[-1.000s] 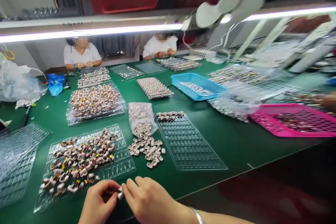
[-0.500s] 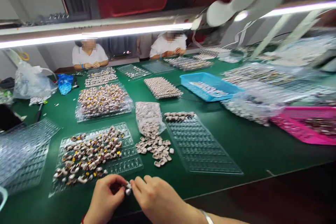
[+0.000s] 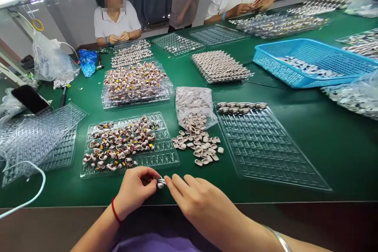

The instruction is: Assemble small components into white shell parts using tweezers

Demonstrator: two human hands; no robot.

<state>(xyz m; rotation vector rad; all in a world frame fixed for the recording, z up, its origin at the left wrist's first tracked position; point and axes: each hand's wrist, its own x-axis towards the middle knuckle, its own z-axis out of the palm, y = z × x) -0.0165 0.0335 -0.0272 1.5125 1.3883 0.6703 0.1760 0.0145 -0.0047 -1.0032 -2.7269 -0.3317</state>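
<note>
Close to the table's front edge, my left hand (image 3: 137,187) pinches a small pale rounded part (image 3: 160,185) between thumb and forefinger. My right hand (image 3: 196,195) has its fingertips closed at the other side of the same part; its exact shape is too small to make out. Just beyond the left hand lies a clear tray (image 3: 161,159) with rows of small pale curved parts (image 3: 118,145) bearing dark wires and yellow bits. Loose beige shell caps (image 3: 205,149) spill from a clear plastic bag (image 3: 193,100) ahead of my hands.
To the right is a clear slotted tray (image 3: 271,149) with beige pieces along its far end. Stacked filled trays (image 3: 136,86), a blue basket (image 3: 295,80) and a phone (image 3: 29,98) stand farther off. A white cable (image 3: 41,189) curves at left. Co-workers (image 3: 118,19) sit across the table.
The view has tilted down and shifted left, so the lamp has risen and the pink basket has left the picture. Both hands still hold the small part together.
</note>
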